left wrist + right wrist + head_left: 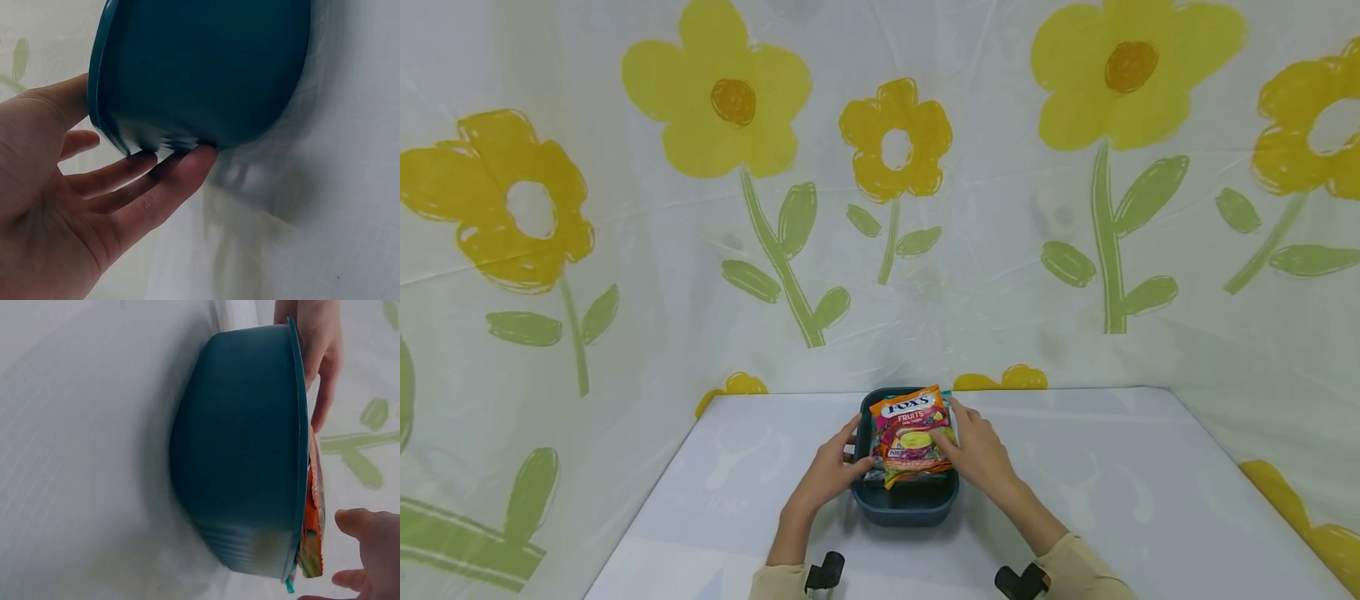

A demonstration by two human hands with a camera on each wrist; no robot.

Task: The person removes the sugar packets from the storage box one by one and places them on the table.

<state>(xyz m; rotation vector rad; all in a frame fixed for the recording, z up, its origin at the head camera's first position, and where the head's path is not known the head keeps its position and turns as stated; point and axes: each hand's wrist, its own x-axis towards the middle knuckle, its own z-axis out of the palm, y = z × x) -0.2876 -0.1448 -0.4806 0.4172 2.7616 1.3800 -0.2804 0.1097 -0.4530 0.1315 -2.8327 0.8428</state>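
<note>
A dark teal plastic basin (904,512) stands on the table, with a red and orange bag of Fox's fruit candy (916,421) lying on top inside it. Teal and greyish edges of other packaging peek out beneath the bag. My left hand (829,473) grips the basin's left wall; in the left wrist view the thumb goes over the rim (94,75) and the fingertips lie against the outside. On the right side, my right hand (983,454) is spread beside the rim, thumb over the bag. The right wrist view shows those fingers (375,547) apart from the bag.
The white table (722,517) extends to both sides and in front of the basin. A pale curtain (955,317) with yellow flowers hangs right behind the table's far edge. Black wrist mounts (826,571) sit at the sleeves.
</note>
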